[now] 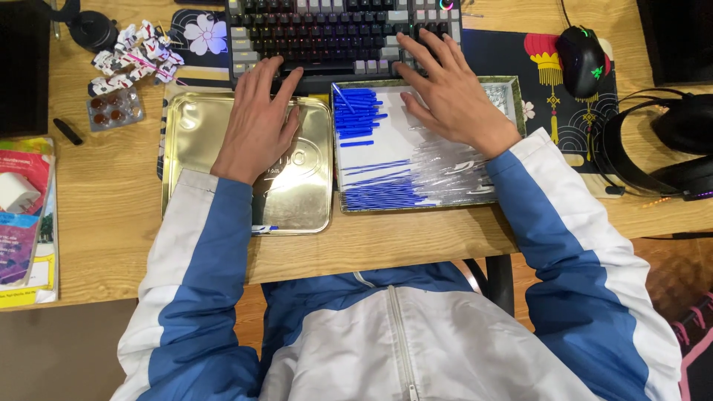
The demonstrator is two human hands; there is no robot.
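Gold tin lid (193,160) under flat, empty left hand (258,119); tin tray (512,93) of blue sticks (356,111) (some clear-wrapped) beneath spread, empty right hand (445,89).

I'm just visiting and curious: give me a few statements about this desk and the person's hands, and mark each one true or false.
1. The left hand lies flat on a gold tin lid. True.
2. The tray holds red sticks. False: the sticks are blue.
3. The right hand grips the mouse. False: it rests open over the tray and keyboard.
4. Headphones lie at the desk's right edge. True.
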